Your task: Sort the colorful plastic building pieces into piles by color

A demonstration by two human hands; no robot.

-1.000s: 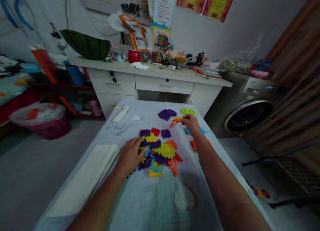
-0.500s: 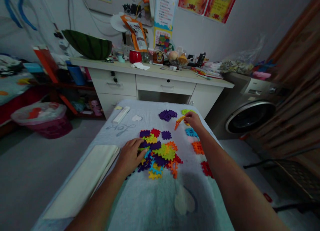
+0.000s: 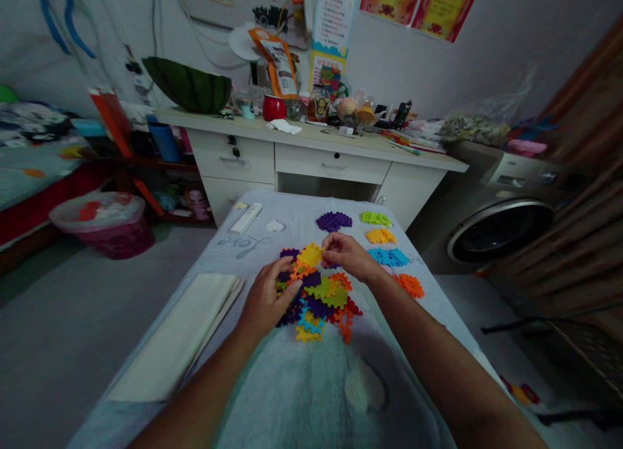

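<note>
A mixed heap of toothed plastic interlocking tiles [image 3: 321, 306] in purple, green, orange, red, blue and yellow lies on the cloth-covered table. My right hand [image 3: 348, 255] pinches a yellow tile [image 3: 310, 254] above the heap's far side. Just below that tile is an orange tile [image 3: 304, 270]; whether it is joined to the yellow one I cannot tell. At the heap's left edge my left hand [image 3: 267, 296] has thumb and fingers apart, close by the orange tile. Along the right lie single-colour groups: green [image 3: 374, 218], yellow [image 3: 381, 235], blue [image 3: 389, 257] and orange [image 3: 409, 285]. A purple group [image 3: 333, 221] sits farther back.
A folded cream cloth [image 3: 180, 332] lies along the table's left side, with a white stick-like object [image 3: 246, 218] beyond it. Behind stands a white desk [image 3: 331, 163] bearing jars and a watermelon-patterned shape [image 3: 192, 89]. A washing machine [image 3: 496, 202] is at the right.
My right hand has come left from the colour groups to the heap, carrying the yellow tile. My left hand has spread its fingers slightly and stays by the heap. The view has shifted a little.
</note>
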